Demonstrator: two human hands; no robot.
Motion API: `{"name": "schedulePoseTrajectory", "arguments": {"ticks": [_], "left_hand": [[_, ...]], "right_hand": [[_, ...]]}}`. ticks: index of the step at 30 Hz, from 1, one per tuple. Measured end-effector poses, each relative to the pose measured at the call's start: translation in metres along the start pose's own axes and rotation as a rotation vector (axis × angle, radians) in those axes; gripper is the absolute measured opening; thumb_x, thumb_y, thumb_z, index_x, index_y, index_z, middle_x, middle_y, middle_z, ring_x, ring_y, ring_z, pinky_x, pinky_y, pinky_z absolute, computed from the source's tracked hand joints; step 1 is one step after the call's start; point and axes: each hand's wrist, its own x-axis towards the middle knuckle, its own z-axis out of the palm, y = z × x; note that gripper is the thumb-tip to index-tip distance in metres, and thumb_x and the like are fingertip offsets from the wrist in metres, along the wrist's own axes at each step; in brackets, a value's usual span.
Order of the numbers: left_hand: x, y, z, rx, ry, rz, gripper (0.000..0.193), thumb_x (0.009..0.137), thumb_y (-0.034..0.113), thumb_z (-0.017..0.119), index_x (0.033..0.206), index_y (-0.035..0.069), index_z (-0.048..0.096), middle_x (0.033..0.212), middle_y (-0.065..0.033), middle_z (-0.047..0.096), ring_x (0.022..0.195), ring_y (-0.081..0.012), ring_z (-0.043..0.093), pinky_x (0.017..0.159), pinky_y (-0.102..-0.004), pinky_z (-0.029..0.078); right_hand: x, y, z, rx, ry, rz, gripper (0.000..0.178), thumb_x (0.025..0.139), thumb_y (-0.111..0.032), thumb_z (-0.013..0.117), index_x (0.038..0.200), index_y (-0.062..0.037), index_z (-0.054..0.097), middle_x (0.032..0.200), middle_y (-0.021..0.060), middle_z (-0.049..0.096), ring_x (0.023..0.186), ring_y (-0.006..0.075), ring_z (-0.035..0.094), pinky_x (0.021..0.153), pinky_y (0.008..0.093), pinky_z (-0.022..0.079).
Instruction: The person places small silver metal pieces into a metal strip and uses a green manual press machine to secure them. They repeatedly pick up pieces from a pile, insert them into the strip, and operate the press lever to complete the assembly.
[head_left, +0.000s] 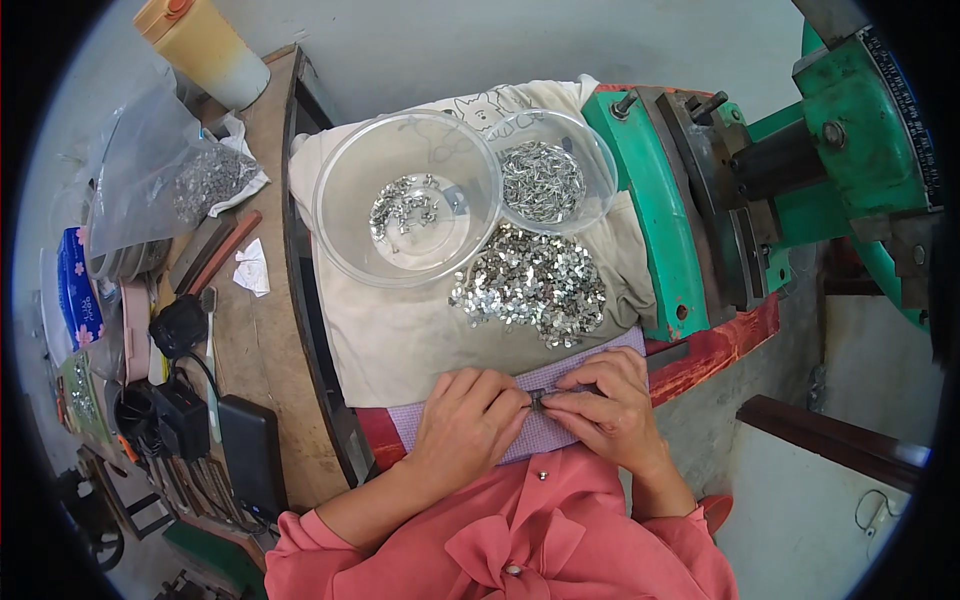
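My left hand (470, 415) and my right hand (607, 405) meet at the front edge of the cloth-covered table. Between their pinched fingertips sits a small dark metal piece (537, 398), too small to name; both hands grip it. Just beyond them lies a heap of small shiny metal pieces (535, 285) on the beige cloth (400, 345). Behind the heap stand two clear plastic tubs. The larger tub (330, 235) has some small metal parts on its bottom, and the smaller tub (605, 165) holds many thin silvery parts.
A green press machine (660, 250) rises on the right. To the left, a wooden bench (265, 340) carries a black power bank-like box (252, 455), a toothbrush (211, 350), a clear plastic bag (150, 170) and a yellow jug (215, 55). Purple checked cloth (410, 425) lies under my hands.
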Motion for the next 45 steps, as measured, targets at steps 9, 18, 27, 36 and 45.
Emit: {"name": "schedulePoseTrajectory", "arguments": {"ticks": [9,18,27,36,45], "left_hand": [[0.001,-0.002,0.005,0.01,0.018,0.003,0.019,0.076,0.011,0.077,0.09,0.01,0.066,0.091,-0.003,0.062,0.084,-0.0235,0.058,0.075,-0.0369,0.041],[-0.002,0.003,-0.022,-0.34,-0.023,-0.109,0.028,0.081,0.013,0.078,0.104,0.005,0.065,0.101,-0.0112,0.064,0.096,-0.0287,0.061,0.082,-0.0403,0.048],[0.011,0.053,-0.079,-1.308,-0.657,0.086,0.021,0.093,0.012,0.068,0.108,-0.001,0.063,0.107,-0.0138,0.064,0.102,-0.0287,0.062,0.089,-0.0403,0.049],[0.023,0.06,-0.07,-1.319,-0.702,0.258,0.021,0.093,0.013,0.067,0.108,-0.001,0.063,0.108,-0.0142,0.064,0.102,-0.0289,0.062,0.09,-0.0405,0.048],[0.032,0.056,-0.066,-1.321,-0.763,0.298,0.022,0.093,0.013,0.067,0.109,-0.002,0.064,0.109,-0.0147,0.064,0.103,-0.0291,0.062,0.09,-0.0406,0.048]], "right_hand": [[0.001,0.003,-0.003,-0.025,0.034,-0.022,0.023,0.065,-0.017,0.086,0.087,-0.016,0.079,0.094,-0.002,0.067,0.091,0.0211,0.06,0.086,0.0393,0.04],[0.003,0.006,-0.005,0.02,0.081,-0.016,0.022,0.066,-0.013,0.084,0.087,-0.0135,0.077,0.09,-0.0001,0.065,0.087,0.0223,0.059,0.083,0.0396,0.042],[0.004,0.01,0.011,0.075,0.222,-0.005,0.02,0.065,-0.005,0.082,0.083,-0.0089,0.075,0.084,0.0034,0.064,0.086,0.0266,0.058,0.078,0.0385,0.045],[0.002,0.011,0.01,0.067,0.244,-0.028,0.019,0.066,-0.004,0.082,0.082,-0.009,0.075,0.084,0.0032,0.064,0.087,0.0262,0.058,0.078,0.038,0.046],[0.003,0.01,0.01,0.061,0.268,-0.033,0.016,0.067,-0.005,0.08,0.082,-0.0078,0.075,0.082,0.0051,0.065,0.085,0.0255,0.059,0.076,0.0364,0.046]]}}
